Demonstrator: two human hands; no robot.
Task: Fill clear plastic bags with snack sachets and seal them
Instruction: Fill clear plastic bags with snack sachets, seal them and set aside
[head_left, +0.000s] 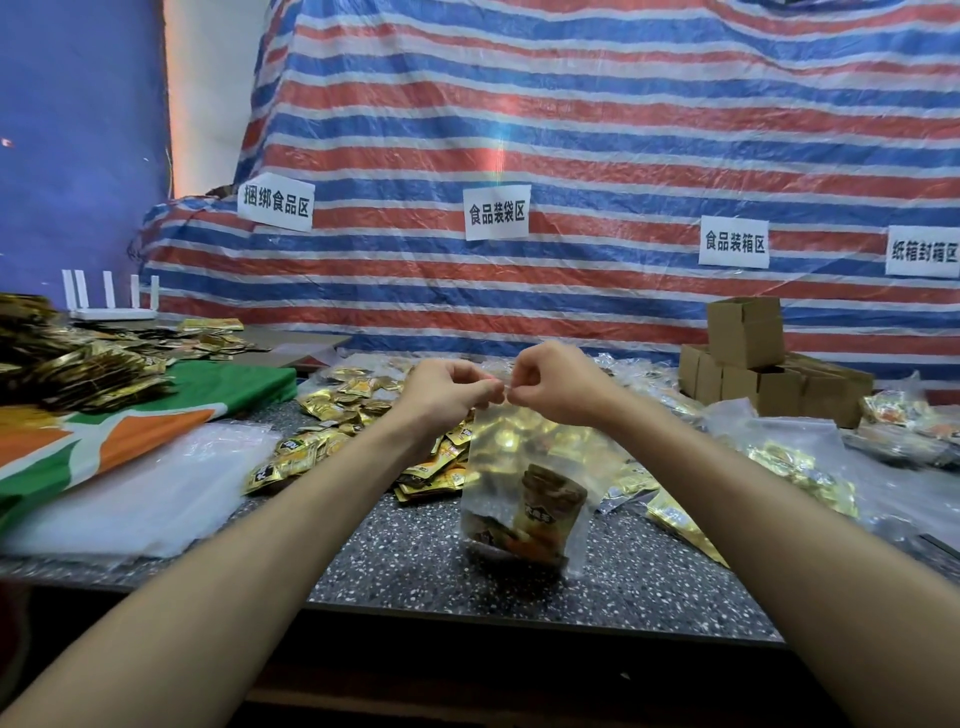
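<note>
Head view: left hand (447, 392) and right hand (558, 384) both pinching top edge of clear bag (511, 467), fingertips meeting mid-edge; bag hangs over table (405, 566), sachets (550, 506) settled at bottom. Advised: align seal strip, press out air, slide pinches outward. Loose sachets (337, 405) lie behind

Bright, sharp, wide-angle edge distortion.
</note>
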